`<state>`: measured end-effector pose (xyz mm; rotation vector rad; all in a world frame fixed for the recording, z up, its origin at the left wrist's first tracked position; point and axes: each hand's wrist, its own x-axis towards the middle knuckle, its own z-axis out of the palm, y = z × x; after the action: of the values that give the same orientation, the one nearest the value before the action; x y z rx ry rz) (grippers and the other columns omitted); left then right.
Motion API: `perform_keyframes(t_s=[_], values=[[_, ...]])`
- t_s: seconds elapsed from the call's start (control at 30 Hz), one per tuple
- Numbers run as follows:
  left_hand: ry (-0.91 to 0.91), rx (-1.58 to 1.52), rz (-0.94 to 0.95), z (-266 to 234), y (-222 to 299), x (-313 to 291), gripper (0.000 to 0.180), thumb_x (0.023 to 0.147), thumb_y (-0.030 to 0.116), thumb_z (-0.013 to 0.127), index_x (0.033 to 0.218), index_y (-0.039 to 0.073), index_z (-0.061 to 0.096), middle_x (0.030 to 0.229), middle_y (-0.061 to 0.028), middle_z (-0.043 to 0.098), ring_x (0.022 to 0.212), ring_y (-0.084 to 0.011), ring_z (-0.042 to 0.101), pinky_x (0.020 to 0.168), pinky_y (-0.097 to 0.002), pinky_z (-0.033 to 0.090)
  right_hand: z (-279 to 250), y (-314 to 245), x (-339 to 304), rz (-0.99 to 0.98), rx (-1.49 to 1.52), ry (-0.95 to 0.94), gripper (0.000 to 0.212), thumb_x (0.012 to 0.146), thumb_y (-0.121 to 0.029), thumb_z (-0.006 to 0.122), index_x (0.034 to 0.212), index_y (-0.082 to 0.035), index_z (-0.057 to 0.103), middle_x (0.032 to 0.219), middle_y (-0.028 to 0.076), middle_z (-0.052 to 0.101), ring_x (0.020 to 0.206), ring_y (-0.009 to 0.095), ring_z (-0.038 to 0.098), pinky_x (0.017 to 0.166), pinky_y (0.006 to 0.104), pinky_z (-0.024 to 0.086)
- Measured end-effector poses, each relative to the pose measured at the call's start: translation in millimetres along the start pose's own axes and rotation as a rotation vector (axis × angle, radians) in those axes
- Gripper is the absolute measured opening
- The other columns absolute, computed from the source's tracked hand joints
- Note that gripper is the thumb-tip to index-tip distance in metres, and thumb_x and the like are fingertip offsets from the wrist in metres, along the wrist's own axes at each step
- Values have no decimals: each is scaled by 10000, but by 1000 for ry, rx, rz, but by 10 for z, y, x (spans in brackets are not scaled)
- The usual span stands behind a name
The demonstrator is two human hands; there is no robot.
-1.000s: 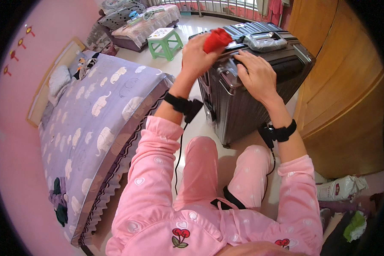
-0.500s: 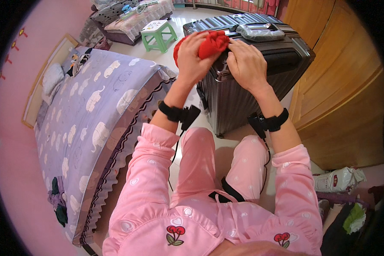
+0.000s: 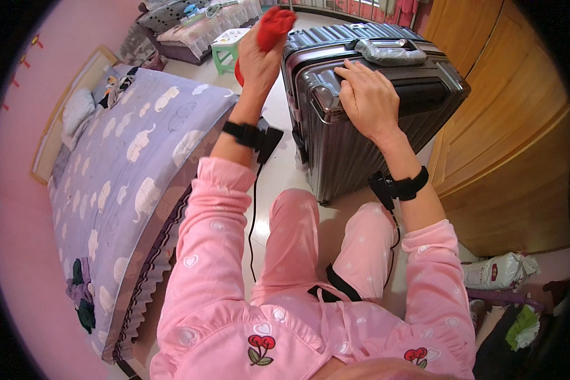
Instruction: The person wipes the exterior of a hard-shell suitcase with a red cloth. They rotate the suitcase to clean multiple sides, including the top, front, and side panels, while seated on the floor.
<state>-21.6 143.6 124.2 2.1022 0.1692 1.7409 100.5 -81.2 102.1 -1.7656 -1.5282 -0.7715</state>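
A bunched red cloth (image 3: pixel 276 28) is gripped in my left hand (image 3: pixel 258 64), held up just left of the suitcase's far left corner. The dark grey, ribbed hard-shell suitcase (image 3: pixel 335 149) stands upright in front of me. On its top side, near the left corner, rests my right hand (image 3: pixel 370 101), palm down with the fingers stretched out. Just beyond those fingers is the suitcase's carry handle (image 3: pixel 392 54), wrapped in clear plastic. Both wrists wear black straps with small devices and cables.
A bed (image 3: pixel 126 158) with a lilac elephant-print cover fills the left side. Behind it stand a green and white stool (image 3: pixel 225 47) and a sofa (image 3: pixel 196 31). A wooden wardrobe (image 3: pixel 506 139) rises on the right, with bags and clothes (image 3: pixel 500 272) below it.
My left hand has lifted the red cloth off the suitcase corner and moved it up and left. My right hand stays on the suitcase.
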Motion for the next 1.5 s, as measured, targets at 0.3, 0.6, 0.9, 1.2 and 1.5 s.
perform_keyframes(t_s=[0.3, 0.6, 0.9, 1.2, 1.5], values=[[-29, -127, -63, 310, 60, -368, 383, 872, 201, 769, 1220, 51, 711, 1172, -147, 738, 1105, -341, 672, 999, -424, 488, 49, -4, 13, -32, 12, 89, 314, 952, -237, 554, 1145, -101, 762, 1250, 146, 730, 1230, 310, 654, 1091, 485, 452], [176, -291, -347, 227, 641, -1390, 598, 938, 43, 726, 1489, 12, 497, 1399, -100, 609, 1265, -235, 579, 1105, -348, 418, 25, -32, 50, -37, 38, 63, 316, 957, -227, 550, 1136, -79, 764, 1259, 152, 724, 1209, 311, 656, 1060, 485, 467], [272, -434, -610, -191, 762, -1220, 308, 1066, 199, 608, 1291, -3, 667, 1240, -72, 712, 1127, -163, 646, 1000, -311, 485, 85, 2, -6, -44, 21, 109, 319, 971, -272, 544, 1126, -106, 767, 1236, 153, 735, 1219, 307, 659, 1064, 503, 464], [141, -118, -228, 326, 825, -1142, 478, 921, 224, 751, 1341, 41, 618, 1332, -142, 634, 1250, -354, 553, 1107, -443, 385, 104, -39, 21, -83, -9, 147, 288, 965, -276, 583, 1079, -99, 781, 1196, 132, 750, 1162, 295, 683, 1006, 448, 500], [170, -310, -696, 336, 552, -2216, 433, 1000, 192, 666, 1387, 18, 578, 1361, -103, 626, 1247, -261, 577, 1087, -371, 412, 128, -39, 48, -119, 0, 175, 282, 962, -274, 591, 1065, -98, 787, 1151, 124, 765, 1095, 308, 705, 972, 434, 521]])
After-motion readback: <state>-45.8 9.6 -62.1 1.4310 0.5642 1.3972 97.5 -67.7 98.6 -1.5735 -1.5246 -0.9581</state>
